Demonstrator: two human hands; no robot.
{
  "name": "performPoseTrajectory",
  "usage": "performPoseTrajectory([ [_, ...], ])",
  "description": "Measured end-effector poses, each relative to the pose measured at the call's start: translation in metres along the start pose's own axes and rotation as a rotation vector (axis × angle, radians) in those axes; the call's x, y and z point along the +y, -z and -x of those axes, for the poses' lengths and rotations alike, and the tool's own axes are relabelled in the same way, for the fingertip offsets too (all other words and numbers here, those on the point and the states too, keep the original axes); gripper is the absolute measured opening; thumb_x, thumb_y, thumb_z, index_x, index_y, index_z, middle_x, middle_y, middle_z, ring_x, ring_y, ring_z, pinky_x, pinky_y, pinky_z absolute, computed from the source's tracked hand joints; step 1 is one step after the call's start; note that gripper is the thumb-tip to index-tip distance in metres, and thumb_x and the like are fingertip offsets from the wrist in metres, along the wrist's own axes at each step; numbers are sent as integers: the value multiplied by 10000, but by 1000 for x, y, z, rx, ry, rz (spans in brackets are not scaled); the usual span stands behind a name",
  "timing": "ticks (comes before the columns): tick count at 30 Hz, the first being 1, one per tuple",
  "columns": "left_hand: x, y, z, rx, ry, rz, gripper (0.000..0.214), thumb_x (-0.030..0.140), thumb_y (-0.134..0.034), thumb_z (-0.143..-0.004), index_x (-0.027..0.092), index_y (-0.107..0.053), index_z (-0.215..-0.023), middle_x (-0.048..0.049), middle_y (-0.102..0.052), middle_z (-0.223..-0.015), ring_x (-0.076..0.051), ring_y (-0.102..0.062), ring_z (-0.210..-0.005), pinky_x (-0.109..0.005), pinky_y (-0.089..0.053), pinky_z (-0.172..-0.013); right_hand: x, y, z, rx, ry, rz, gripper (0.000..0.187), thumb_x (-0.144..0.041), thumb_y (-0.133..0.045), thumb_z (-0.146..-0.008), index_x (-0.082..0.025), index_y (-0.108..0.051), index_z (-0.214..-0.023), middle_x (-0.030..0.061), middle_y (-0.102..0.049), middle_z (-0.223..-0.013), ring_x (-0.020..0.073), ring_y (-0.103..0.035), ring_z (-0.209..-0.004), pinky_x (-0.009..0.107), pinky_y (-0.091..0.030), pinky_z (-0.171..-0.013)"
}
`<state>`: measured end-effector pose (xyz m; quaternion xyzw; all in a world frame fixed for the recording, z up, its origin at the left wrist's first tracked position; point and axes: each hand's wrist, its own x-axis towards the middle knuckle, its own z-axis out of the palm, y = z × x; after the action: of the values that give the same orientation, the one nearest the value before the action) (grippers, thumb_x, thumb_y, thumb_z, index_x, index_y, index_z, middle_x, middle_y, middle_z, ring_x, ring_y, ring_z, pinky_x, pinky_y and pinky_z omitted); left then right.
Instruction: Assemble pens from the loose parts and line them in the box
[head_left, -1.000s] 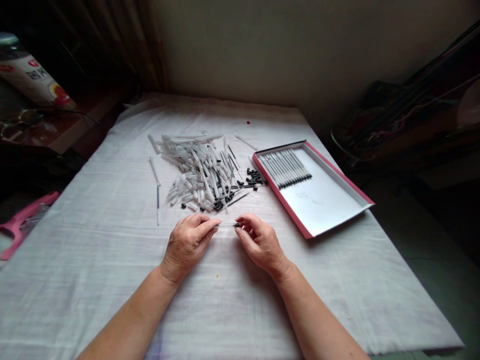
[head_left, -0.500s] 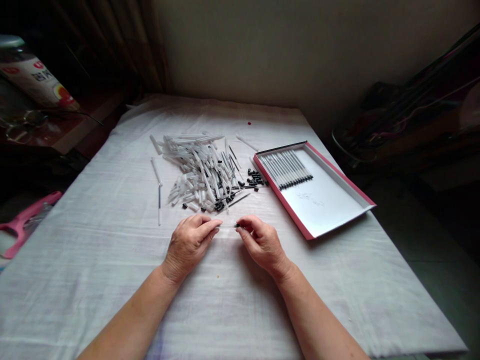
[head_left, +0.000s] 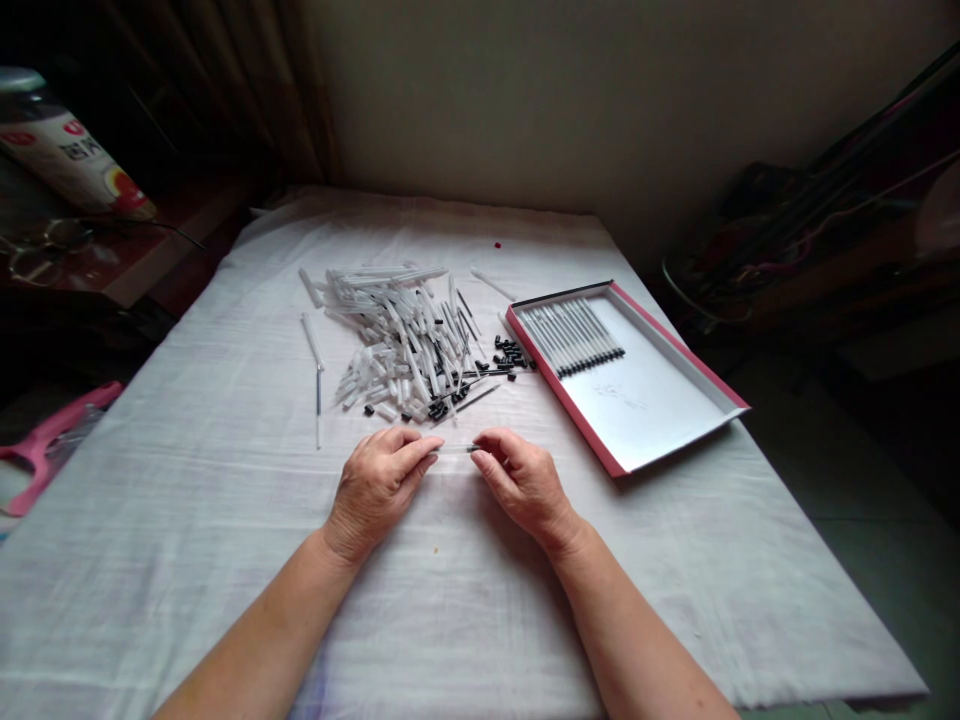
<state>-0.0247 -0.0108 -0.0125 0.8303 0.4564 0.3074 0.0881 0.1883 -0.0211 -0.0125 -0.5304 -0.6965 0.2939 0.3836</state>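
Between my hands, a clear pen barrel (head_left: 454, 448) lies level above the cloth, with a dark part at its right end. My left hand (head_left: 382, 485) pinches the left end between thumb and fingers. At the right end, the thumb and fingers of my right hand (head_left: 525, 485) close on the dark tip, which they partly hide. Just beyond my hands spreads a heap of clear pen parts (head_left: 390, 330), with thin refills among them. Small black plugs (head_left: 510, 352) lie at the heap's right side.
A shallow red-edged box lid (head_left: 570, 420) on the right holds a row of pens (head_left: 574, 335) with black ends. One barrel and a refill (head_left: 319, 405) lie apart on the left. A jar (head_left: 75, 150) and pink-handled scissors (head_left: 56, 445) are at far left.
Less of the black piece shows at the barrel's right end, where my right fingers now cover more of it. Both hands stay nearly in place.
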Motion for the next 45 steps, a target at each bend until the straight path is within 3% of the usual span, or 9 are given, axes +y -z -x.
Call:
performPoseTrajectory([
  [20, -1, 0, 1, 8, -17, 7, 218, 263, -517, -946, 226, -682, -1083, -51, -674, -915, -176, -616, -846, -303, -482, -765, -4, 2, -1, -20, 45, 15, 98, -255, -536, -887, -226, -627, -905, 29, -693, -796, 151, -630, -673, 245, -489, -644],
  [25, -2, 3, 2, -20, -7, -46, 282, 334, -509, -951, 212, -640, -1170, -66, -698, -1005, -199, -631, -909, -331, -463, -806, -4, 5, -1, 39, 54, -40, 89, -240, -558, -875, -218, -638, -907, 29, -700, -800, 145, -623, -647, 247, -490, -627],
  [27, -4, 6, 2, -34, 7, -81, 314, 373, -468, -966, 204, -631, -1173, -67, -715, -1005, -207, -640, -904, -342, -450, -802, -2, 7, -2, 83, 18, -70, 89, -252, -563, -876, -216, -637, -911, 28, -694, -791, 144, -619, -638, 251, -492, -614],
  [32, -9, 8, 1, -25, 15, -59, 313, 383, -423, -982, 189, -660, -918, -43, -713, -828, -183, -639, -769, -322, -437, -730, 5, 8, -2, 116, -81, -186, 103, -289, -577, -869, -206, -626, -908, 30, -675, -774, 143, -612, -624, 254, -490, -576],
  [45, -4, 4, -3, 153, 9, 54, 93, 283, -579, -909, 203, -620, -933, -38, -675, -852, -179, -638, -813, -302, -489, -768, -5, 10, -9, 37, -377, -522, 237, -417, -645, -742, -185, -596, -743, 6, -631, -647, 108, -532, -525, 234, -453, -513],
])
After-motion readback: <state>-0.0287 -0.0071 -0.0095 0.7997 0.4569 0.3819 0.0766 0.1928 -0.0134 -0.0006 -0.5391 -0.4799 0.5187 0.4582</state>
